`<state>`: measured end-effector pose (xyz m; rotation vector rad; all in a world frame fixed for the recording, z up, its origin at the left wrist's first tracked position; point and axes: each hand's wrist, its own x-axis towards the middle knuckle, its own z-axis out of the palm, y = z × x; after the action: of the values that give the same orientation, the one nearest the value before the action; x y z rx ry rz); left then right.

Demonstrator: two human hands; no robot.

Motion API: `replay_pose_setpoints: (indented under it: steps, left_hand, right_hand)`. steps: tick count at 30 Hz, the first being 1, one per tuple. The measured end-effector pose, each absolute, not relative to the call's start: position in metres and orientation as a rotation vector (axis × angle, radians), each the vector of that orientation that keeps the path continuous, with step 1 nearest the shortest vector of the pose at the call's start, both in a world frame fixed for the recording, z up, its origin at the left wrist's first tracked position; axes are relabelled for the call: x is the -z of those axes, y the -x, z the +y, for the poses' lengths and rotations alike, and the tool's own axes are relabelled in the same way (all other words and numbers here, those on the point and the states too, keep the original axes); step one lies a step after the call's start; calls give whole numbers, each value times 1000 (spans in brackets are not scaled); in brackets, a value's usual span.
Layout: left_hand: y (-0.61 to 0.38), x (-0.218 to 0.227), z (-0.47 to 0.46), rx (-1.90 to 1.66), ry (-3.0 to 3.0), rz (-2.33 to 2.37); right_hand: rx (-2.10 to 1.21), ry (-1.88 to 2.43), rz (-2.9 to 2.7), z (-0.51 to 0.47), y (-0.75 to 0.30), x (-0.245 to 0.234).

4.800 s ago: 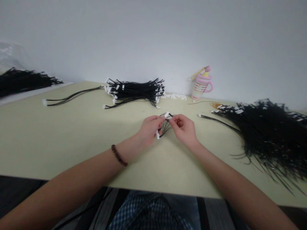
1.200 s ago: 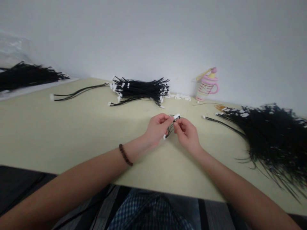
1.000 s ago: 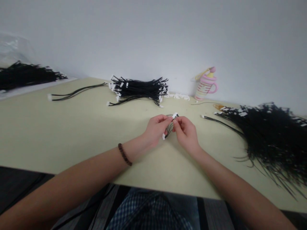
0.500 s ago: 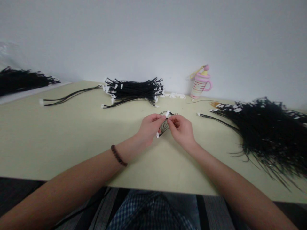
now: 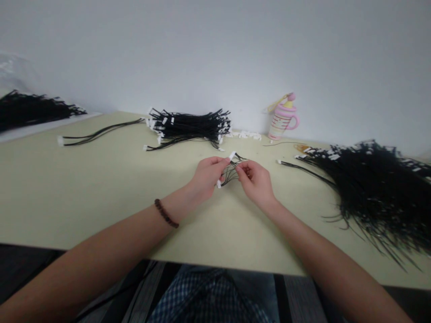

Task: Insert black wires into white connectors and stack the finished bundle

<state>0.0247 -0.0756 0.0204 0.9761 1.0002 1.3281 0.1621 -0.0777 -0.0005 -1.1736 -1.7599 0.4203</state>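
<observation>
Between my hands is a wire harness of thin black wires with white connectors at its ends. My left hand grips it near the white connector, thumb pressed on top. A second white connector pokes out below the left fingers. My right hand pinches the black wires a little to the right of the connector, thumb and forefinger together. Which wires lie between the right fingertips is too small to tell.
A bundle of black harnesses lies at the back, beside loose white connectors. A pink-striped cup stands by the wall. Black wires are heaped at right, more at far left. One harness lies left.
My left hand has shifted slightly left and up with the connector, which now tilts more. The right hand stays almost in place, so the gap between the hands is wider.
</observation>
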Motion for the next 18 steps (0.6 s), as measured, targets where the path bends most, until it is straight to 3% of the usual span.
replay_pose_setpoints:
  steps: [3, 9, 13, 18]
  left_hand:
    - [-10, -38, -67, -1404, -713, 992]
    - [20, -67, -58, -1512, -567, 823]
    - [19, -71, -65, -1388, -585, 658]
    - [16, -76, -77, -1248, -730, 534]
  right_hand:
    - [-646, 1184, -1612, -75, -163, -2]
    - [-1433, 1116, -1176, -75, -162, -13]
    - [-1660, 1044, -1166, -76, -164, -16]
    - [-1707, 1013, -1161, -66, -177, -15]
